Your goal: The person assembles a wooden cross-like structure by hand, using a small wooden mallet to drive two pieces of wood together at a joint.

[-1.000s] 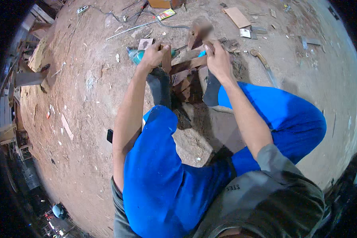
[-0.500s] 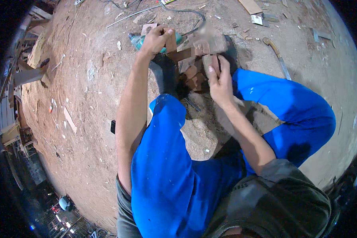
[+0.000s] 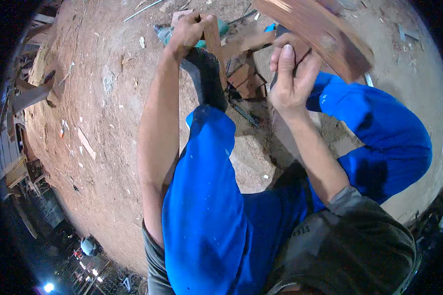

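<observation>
My left hand (image 3: 188,35) is closed on the upper end of an upright reddish-brown wooden strip (image 3: 213,45), beside my dark-covered left foot (image 3: 205,73). A paler wooden bar (image 3: 246,45) runs rightward from near the strip. My right hand (image 3: 298,81) is closed, thumb up, on a thick reddish-brown piece of wood (image 3: 325,39) that looms large and slanted above the ground. Under that thumb shows a smaller flat brown face (image 3: 294,45); whether it belongs to the same wood, I cannot tell. Brown wooden blocks (image 3: 248,81) lie between my feet.
Behind my left hand lies a green power tool (image 3: 222,27) with a dark cord. A thin pale rod (image 3: 143,11) is on the dirt floor (image 3: 118,162), among scattered chips and a flat wood offcut (image 3: 86,143). Timber and clutter line the left edge.
My right hand has risen and moved right from beside the blocks, and the large wood piece now shows bigger and slanted. My left hand keeps its hold on the upright strip.
</observation>
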Demonstrator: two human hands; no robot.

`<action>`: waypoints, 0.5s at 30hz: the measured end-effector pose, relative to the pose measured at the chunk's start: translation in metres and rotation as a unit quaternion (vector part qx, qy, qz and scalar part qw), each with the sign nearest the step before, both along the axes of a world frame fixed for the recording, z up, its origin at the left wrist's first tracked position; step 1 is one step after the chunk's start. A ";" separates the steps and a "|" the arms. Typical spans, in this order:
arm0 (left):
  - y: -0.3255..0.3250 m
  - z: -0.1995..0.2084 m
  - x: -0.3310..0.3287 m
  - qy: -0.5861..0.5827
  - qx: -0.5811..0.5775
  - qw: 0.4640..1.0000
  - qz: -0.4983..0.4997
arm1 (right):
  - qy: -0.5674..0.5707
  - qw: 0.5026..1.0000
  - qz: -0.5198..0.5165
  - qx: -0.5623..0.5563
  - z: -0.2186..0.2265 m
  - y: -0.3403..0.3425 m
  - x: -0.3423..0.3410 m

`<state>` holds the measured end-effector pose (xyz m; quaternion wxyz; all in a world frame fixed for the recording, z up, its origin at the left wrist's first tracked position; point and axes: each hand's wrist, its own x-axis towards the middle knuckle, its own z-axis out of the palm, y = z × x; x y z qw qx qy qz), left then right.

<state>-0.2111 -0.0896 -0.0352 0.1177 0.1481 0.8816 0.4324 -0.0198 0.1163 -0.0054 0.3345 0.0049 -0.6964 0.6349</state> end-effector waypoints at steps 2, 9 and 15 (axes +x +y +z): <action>-0.004 -0.005 0.000 0.022 -0.017 1.000 0.006 | -0.029 0.995 0.059 -0.075 -0.025 -0.013 0.002; -0.002 -0.004 0.004 0.016 -0.076 0.997 0.020 | -0.218 0.966 0.069 0.120 -0.039 -0.016 0.004; 0.000 0.006 -0.003 -0.027 -0.076 0.997 -0.010 | -0.124 0.966 -0.008 0.225 -0.070 -0.016 0.020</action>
